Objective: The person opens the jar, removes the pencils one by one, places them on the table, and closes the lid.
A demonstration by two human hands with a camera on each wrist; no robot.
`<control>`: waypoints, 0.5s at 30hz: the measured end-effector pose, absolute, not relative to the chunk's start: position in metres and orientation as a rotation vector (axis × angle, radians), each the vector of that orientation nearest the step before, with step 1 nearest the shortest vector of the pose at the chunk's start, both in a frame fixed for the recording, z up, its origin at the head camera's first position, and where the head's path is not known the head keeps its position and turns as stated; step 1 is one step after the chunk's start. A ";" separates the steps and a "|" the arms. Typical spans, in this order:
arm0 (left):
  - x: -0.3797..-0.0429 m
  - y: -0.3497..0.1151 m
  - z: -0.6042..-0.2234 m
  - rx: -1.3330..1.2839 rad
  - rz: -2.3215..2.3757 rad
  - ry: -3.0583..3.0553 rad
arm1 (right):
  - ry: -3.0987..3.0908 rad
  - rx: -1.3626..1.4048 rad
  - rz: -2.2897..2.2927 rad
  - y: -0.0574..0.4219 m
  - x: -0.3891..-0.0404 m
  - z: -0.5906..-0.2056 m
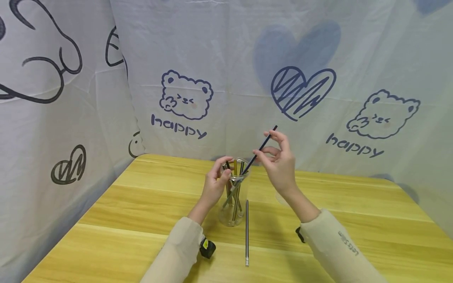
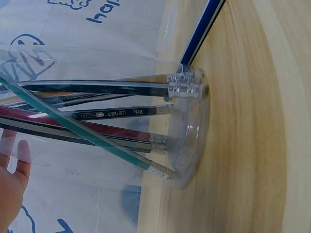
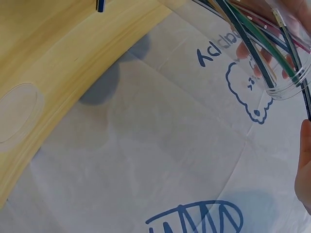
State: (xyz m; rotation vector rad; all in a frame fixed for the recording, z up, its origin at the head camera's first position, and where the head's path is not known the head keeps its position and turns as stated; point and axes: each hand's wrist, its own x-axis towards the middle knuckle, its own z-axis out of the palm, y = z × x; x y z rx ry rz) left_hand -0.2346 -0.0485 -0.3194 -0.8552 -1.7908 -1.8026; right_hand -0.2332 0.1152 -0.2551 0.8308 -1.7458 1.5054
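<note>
A tall clear jar (image 1: 226,219) stands upright on the table and holds several pencils, among them a teal one (image 2: 104,141) leaning across the others. My left hand (image 1: 214,183) grips the jar near its rim, thumb in front and fingers around the far side. With thumb and fingertips my right hand (image 1: 282,167) pinches a dark pencil (image 1: 263,145), slanted, its lower part inside the jar. Another dark pencil (image 1: 247,232) lies on the table just right of the jar, its eraser end toward me; the left wrist view shows it blue-sided.
The wooden table (image 1: 148,196) runs back to a printed cloth (image 1: 240,98), with a second cloth (image 1: 95,118) along the left side. A clear round lid (image 3: 19,116) lies flat on the table, right of the jar.
</note>
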 end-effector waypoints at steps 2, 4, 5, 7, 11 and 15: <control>-0.234 -0.049 -0.319 -0.855 -1.801 -1.792 | -1.720 0.813 1.531 0.115 -0.233 -0.255; -0.234 -0.049 -0.319 -0.856 -1.800 -1.793 | -1.694 0.804 1.532 0.115 -0.233 -0.255; -0.234 -0.049 -0.319 -0.856 -1.800 -1.793 | -1.685 0.801 1.524 0.116 -0.233 -0.255; -0.234 -0.049 -0.319 -0.856 -1.802 -1.794 | -1.665 0.799 1.512 0.116 -0.233 -0.254; -0.234 -0.049 -0.319 -0.855 -1.799 -1.794 | -1.645 0.799 1.526 0.118 -0.234 -0.253; -0.234 -0.048 -0.318 -0.853 -1.793 -1.793 | -1.656 0.778 1.549 0.120 -0.234 -0.251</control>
